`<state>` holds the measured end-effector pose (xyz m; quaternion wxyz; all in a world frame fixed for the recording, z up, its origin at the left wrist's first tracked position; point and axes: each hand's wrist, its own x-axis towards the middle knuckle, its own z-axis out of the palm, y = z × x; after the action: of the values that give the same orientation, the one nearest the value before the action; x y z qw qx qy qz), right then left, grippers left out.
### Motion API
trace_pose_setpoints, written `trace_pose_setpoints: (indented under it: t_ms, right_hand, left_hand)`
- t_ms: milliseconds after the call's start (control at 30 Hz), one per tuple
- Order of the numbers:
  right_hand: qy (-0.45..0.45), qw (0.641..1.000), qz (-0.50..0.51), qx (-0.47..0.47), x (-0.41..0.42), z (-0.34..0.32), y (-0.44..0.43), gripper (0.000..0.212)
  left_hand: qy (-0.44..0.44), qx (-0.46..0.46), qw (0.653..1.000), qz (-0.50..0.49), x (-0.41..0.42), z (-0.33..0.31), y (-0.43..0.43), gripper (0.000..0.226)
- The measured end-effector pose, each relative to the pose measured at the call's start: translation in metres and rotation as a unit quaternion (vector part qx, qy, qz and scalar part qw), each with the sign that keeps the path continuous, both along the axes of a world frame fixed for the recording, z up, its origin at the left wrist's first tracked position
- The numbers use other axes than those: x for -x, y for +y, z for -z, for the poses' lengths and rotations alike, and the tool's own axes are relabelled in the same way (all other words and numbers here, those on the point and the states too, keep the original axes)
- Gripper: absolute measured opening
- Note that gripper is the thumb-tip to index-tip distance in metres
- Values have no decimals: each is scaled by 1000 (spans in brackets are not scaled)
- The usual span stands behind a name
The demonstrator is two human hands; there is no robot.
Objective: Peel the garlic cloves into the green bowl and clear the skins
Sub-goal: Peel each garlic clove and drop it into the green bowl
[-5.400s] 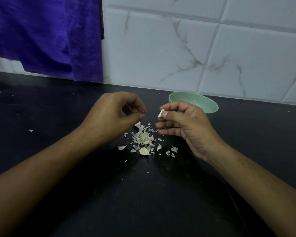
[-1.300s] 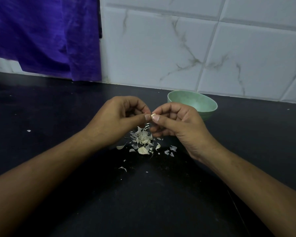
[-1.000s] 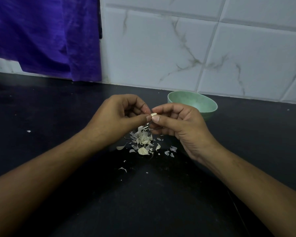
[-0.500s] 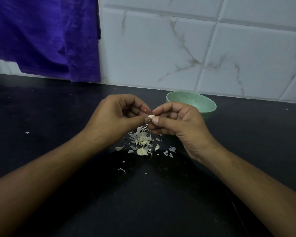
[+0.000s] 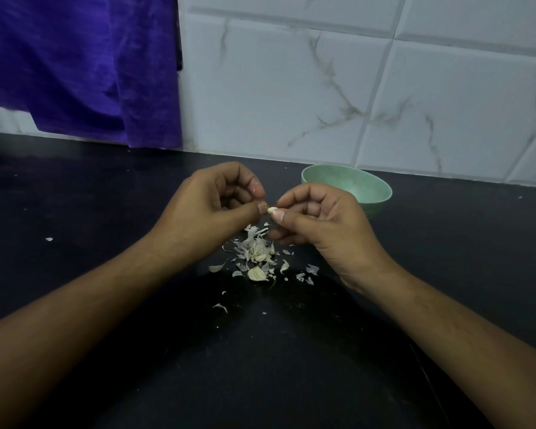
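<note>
Just in front of the green bowl [image 5: 365,188], you are pinching one garlic clove [image 5: 271,210] between your left hand [image 5: 205,212] and right hand [image 5: 328,224], fingers curled; the right hand is sitting nearer the bowl, skins [image 5: 256,253] lying beneath.

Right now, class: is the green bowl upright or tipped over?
Upright: the green bowl stands on its base, open rim facing up.

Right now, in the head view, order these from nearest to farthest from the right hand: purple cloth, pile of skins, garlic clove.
1. garlic clove: pinched in the grip of the right hand, at its fingertips.
2. pile of skins: on the counter, just below and to the left.
3. purple cloth: hanging far off at the back left.
</note>
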<state>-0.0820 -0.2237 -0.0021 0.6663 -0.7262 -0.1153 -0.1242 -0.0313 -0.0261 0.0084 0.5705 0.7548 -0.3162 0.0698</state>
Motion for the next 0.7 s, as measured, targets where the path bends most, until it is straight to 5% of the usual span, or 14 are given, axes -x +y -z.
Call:
trace_pose_setpoints:
  t_ms: [400,700]
  right_hand:
    - [25,999,-1,-22,1,0,-1,12]
    - [86,991,-52,-91,1,-3,-2,15]
  left_hand:
    - [-145,-84,984,-66,13,2,-3,17]
    - [-110,-52,992,-22,11,0,-2,19]
